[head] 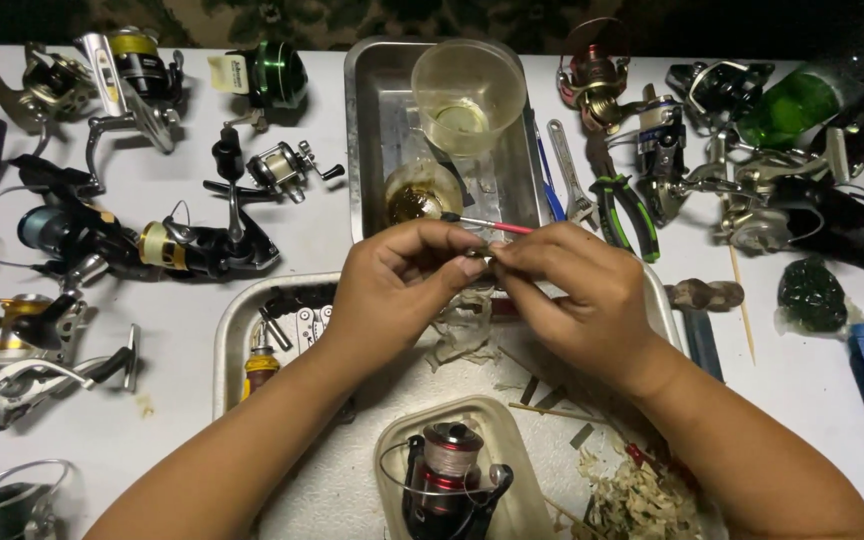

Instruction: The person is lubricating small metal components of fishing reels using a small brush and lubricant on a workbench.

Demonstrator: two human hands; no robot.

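Observation:
My left hand (402, 280) and my right hand (577, 285) meet over a metal tray (237, 320), fingertips pinched together around a small dark metal part (480, 260) that is mostly hidden. A thin red-handled brush (487, 224) juts out from between my right fingers, its tip pointing left toward a small cup of oily amber liquid (420, 195). Crumpled tissue (462, 330) lies under my hands. A red and black spinning reel (449, 478) sits in a pale plastic tub (512, 425) near the front edge.
A second steel tray (367, 130) at the back holds a clear plastic cup (468, 95). Several fishing reels (132, 240) lie at the left, more reels (742, 190) at the right. Green-handled pliers (627, 210), a green bottle (792, 105) and wood shavings (637, 500) are nearby.

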